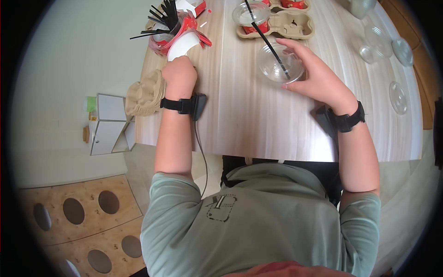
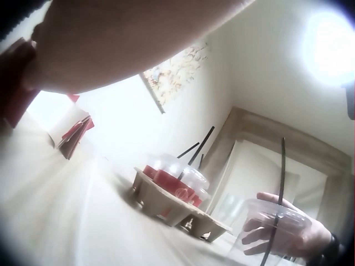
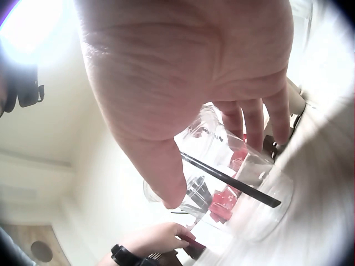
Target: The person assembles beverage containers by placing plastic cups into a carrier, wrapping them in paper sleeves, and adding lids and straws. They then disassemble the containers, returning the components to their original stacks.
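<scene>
My right hand (image 1: 320,78) curves its fingers and thumb round a clear plastic cup (image 1: 272,69) with a black straw (image 1: 272,51) standing slanted inside. In the right wrist view the thumb and fingers lie on either side of the cup (image 3: 277,216). My left hand (image 1: 180,74) is at the left of the table, beside a white and red paper piece (image 1: 184,45). In the right wrist view the left hand (image 3: 166,237) pinches a dark red piece (image 3: 194,248). Its fingertips are hidden in the head view.
A pulp carrier (image 1: 293,25) holding red cups and a lidded cup stands beyond the right hand. Black straws (image 1: 168,21) and red wrappers are at the back left, stacked pulp carriers (image 1: 145,96) at the left edge. Clear lids (image 1: 398,98) and cups lie at the right.
</scene>
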